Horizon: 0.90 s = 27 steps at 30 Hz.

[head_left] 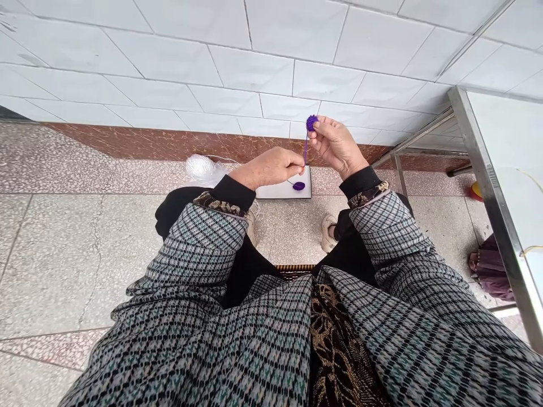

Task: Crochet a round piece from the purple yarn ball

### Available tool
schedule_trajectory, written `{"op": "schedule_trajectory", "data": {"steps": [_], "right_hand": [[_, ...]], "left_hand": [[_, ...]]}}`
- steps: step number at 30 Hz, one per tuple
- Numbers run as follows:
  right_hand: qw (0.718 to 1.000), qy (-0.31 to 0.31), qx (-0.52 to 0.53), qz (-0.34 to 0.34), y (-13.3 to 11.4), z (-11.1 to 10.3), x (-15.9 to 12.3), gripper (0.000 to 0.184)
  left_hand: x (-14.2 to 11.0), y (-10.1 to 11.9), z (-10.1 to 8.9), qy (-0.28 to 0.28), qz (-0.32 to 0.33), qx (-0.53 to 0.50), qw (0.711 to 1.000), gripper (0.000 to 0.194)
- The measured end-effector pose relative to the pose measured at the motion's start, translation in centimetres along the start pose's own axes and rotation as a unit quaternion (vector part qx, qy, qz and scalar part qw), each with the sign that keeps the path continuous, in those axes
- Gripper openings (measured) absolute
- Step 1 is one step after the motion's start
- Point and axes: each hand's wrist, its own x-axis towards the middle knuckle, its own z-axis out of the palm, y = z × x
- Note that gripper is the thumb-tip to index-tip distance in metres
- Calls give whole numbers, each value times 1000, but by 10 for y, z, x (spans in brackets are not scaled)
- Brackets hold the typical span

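A small purple ball of yarn [311, 122] is held up between the thumb and fingers of my right hand [335, 142]. From it a taut strand of purple yarn [306, 148] runs down to my left hand [274, 167], whose thumb and forefinger pinch it. Below the hands, a second purple ball of yarn [299, 186] lies in a shallow white box [278, 192] on the floor. A thin thread leads from that ball up toward my left hand, which hides part of the box.
Beside the box, left of my left hand, sits white yarn [200, 168] in clear plastic. A metal-framed table [494, 164] stands at the right, with a purple cloth-like item [492, 268] beneath it. The tiled wall [275, 79] rises ahead.
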Motion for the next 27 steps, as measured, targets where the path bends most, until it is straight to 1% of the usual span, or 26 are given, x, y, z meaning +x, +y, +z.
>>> {"op": "schedule_trajectory", "data": {"steps": [2,3,4,6,8,10,13,15,17,19,20,22,24,26,27], "right_hand": [[1000,5,-21,6,4,1,1,31],[999,5,-39,14,7,2,1,33],[998,1,-62,26,9,2,2,35],[991,-17,-117,58,12,4,1,38],[980,-57,-166,90,13,6,-2,39],[968,-122,-194,107,13,8,-6,38],[952,-217,-188,106,9,11,-12,32],[952,-242,-159,97,6,12,-14,28],[963,-227,-119,89,3,12,-15,28],[976,-184,-76,83,1,11,-14,31],[982,-160,-55,80,0,11,-13,33],[990,-115,-21,73,-2,11,-12,37],[995,-79,-2,63,-2,11,-10,41],[997,-56,-2,58,0,12,-8,45],[997,-49,-10,58,1,12,-7,45]], "left_hand": [[-1,1,0,-20,17,-2,1000,24],[-1,2,-1,-19,24,-3,1000,24],[-3,4,-3,-9,30,-3,1000,24],[-5,7,-7,29,33,-2,999,25],[-8,11,-12,74,24,-1,997,25],[-10,12,-17,116,6,5,993,25],[-9,8,-20,171,-34,26,984,23],[-7,2,-20,195,-70,42,977,22],[-6,-3,-18,202,-108,55,972,21],[-4,-6,-15,193,-134,58,970,20],[-4,-7,-12,181,-137,55,972,20],[-3,-7,-7,142,-119,41,982,20],[-1,-6,-1,85,-81,20,993,21],[1,-4,3,36,-42,3,998,21],[1,-3,4,23,-26,-3,999,22]]}}
